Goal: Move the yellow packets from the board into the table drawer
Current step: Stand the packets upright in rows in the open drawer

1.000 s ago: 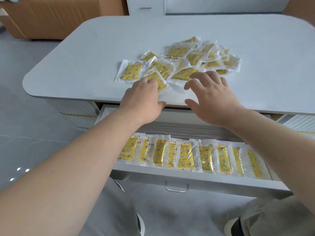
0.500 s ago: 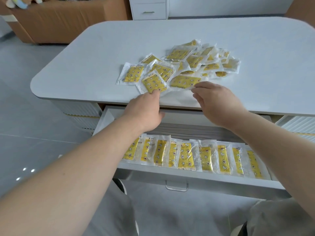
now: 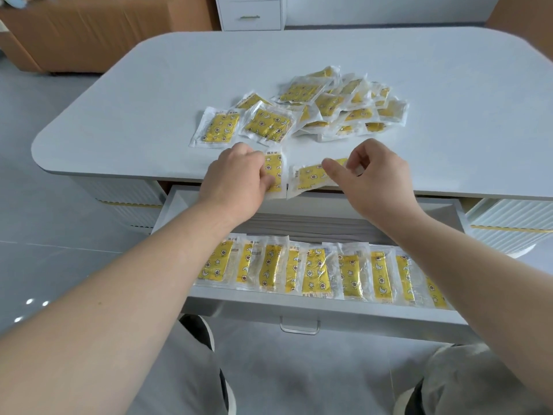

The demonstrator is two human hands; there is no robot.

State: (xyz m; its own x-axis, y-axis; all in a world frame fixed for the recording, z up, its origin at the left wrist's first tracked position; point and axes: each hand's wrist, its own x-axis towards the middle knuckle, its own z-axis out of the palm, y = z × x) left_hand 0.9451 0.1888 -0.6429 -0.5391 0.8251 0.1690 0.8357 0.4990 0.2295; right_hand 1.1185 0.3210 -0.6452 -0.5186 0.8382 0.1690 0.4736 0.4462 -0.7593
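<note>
I hold one yellow packet (image 3: 274, 172) pinched in my left hand (image 3: 236, 178) and another (image 3: 311, 176) in my right hand (image 3: 371, 178) at the table's (image 3: 149, 115) near edge (transfer step), and next I judge both must descend into the open drawer (image 3: 329, 310).

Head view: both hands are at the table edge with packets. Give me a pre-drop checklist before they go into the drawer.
1. Left hand grips a packet: ok.
2. Right hand pinches a second packet: ok.
3. Drawer open below the hands: ok.
4. Free space behind the drawer row: ok, bare strip shows.
5. One packet only per hand: cannot tell, fingers hide part.
6. Pile on the table cleared: not ok, many remain.
</note>
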